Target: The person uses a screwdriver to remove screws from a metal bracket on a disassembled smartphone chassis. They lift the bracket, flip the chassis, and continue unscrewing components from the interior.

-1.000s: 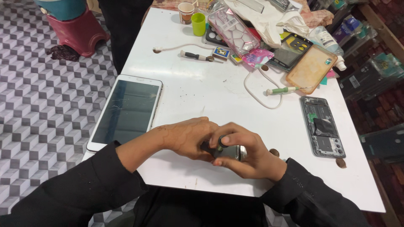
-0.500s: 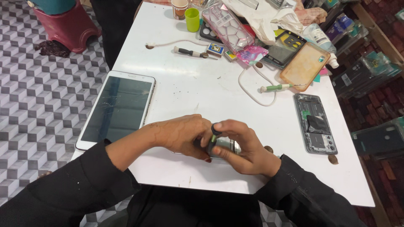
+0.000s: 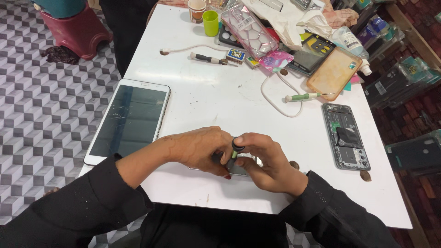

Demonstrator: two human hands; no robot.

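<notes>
From the head camera, your left hand (image 3: 200, 149) and right hand (image 3: 266, 160) meet at the near edge of the table (image 3: 216, 98). Both grip a small screwdriver (image 3: 236, 148) standing upright over a phone (image 3: 241, 167) lying flat beneath them, long axis left-right.

You have one view only, worn on your head: it looks steeply down and forward, close over your hands, across the white table (image 3: 202, 98).

The white surface (image 3: 206, 98) carries a tablet (image 3: 129, 120), two screwdrivers (image 3: 209, 58) (image 3: 307, 96), an opened phone (image 3: 345, 136), cases (image 3: 334, 72) and cups (image 3: 211, 22).
</notes>
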